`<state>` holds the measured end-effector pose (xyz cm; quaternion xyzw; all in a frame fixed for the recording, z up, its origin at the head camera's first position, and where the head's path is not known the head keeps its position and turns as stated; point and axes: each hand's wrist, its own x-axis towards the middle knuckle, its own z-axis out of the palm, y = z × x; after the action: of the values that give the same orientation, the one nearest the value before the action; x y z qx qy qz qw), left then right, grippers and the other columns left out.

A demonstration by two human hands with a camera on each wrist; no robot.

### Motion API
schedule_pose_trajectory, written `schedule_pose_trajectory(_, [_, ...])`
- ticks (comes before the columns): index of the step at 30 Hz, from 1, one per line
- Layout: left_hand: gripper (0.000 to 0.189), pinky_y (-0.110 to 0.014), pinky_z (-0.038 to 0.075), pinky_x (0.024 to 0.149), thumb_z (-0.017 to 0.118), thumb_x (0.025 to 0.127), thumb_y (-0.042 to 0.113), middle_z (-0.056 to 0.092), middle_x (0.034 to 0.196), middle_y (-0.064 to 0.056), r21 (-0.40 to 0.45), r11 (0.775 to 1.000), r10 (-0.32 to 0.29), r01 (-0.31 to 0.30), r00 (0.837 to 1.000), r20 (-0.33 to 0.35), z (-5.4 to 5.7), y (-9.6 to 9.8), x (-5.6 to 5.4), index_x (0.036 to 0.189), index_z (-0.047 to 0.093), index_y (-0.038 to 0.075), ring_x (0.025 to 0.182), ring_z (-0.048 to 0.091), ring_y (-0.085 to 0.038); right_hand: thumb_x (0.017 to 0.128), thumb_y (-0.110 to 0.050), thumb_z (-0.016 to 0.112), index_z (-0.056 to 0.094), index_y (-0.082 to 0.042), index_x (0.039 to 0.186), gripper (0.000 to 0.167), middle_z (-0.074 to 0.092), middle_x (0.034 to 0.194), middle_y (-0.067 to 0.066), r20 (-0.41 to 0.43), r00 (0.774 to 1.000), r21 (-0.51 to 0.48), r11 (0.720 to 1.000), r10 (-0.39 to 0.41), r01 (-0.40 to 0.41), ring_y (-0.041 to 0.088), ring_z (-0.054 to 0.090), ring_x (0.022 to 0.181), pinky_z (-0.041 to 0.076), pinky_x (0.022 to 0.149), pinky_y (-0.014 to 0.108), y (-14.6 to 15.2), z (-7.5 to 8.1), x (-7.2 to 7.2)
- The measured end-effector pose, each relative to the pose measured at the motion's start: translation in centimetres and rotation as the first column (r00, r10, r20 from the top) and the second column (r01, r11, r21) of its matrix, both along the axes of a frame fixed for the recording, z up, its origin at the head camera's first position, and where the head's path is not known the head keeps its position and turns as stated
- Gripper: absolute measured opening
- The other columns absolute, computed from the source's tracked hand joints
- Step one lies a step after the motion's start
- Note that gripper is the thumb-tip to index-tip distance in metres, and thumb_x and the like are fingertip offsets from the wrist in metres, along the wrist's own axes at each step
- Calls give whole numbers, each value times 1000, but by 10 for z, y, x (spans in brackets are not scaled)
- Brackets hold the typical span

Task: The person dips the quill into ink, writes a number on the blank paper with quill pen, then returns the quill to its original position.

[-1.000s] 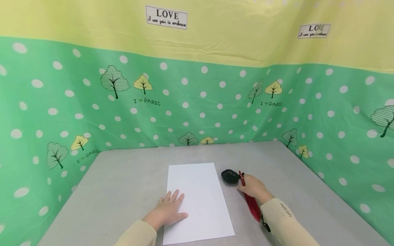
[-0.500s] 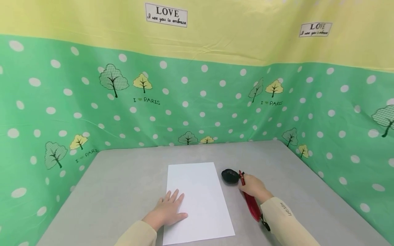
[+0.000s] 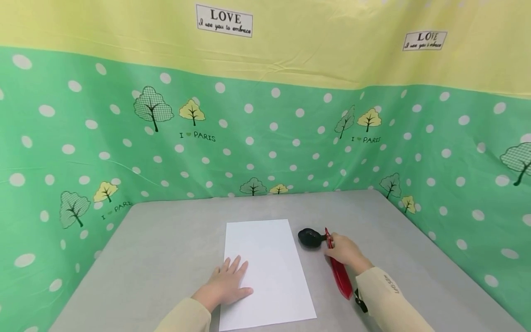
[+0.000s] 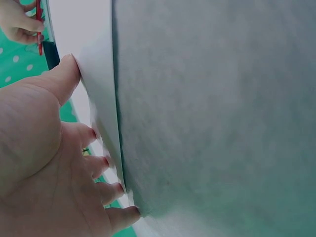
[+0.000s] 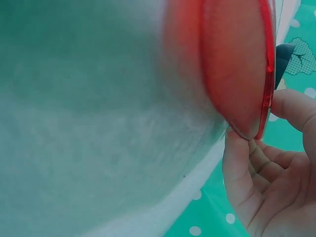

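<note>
My left hand point(image 3: 227, 285) rests with fingers spread over the left edge of a white sheet of paper point(image 3: 269, 258). In the left wrist view its fingertips point(image 4: 102, 165) lie along the paper's edge. My right hand point(image 3: 346, 252) pinches the far end of a long translucent red plastic piece point(image 3: 341, 279), which tapers to a point at both ends. The right wrist view shows thumb and fingers at one tip of this red piece point(image 5: 234, 59). Just left of that hand lies a rounded black object point(image 3: 309, 238) with a short narrow neck toward the red piece.
The grey tabletop point(image 3: 174, 244) lies beneath everything. A green and yellow printed cloth point(image 3: 265, 124) hangs behind and along both sides. A small black item point(image 3: 360, 301) shows beside the right sleeve point(image 3: 390, 295).
My right hand has shifted slightly to the right, and the red piece's far end has moved with it. The left hand, paper and rounded black object stay where they were.
</note>
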<state>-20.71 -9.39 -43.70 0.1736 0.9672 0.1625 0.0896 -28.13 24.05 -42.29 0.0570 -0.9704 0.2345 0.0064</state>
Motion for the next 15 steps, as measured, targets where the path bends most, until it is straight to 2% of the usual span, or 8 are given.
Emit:
schedule_pose_trajectory(11, [72,-64,16,100,58,86,46,26,144,-25,-6,1000,4,-4,1000,6,0,0,0,137,39,0,130,17,-49,78,-8,69,53,3,90,22,49,66,6,1,1000,-60,998,-5,5,16,49,55,47,46,28,-1,5,2])
schedule_pose_trajectory(15, [71,-63,15,101,58,86,46,25,145,-24,-10,1000,15,-14,1000,28,3,1,1,137,39,0,131,16,-48,80,-7,66,54,4,95,23,50,66,6,11,1000,-78,997,-17,17,16,50,55,47,46,28,-2,6,1])
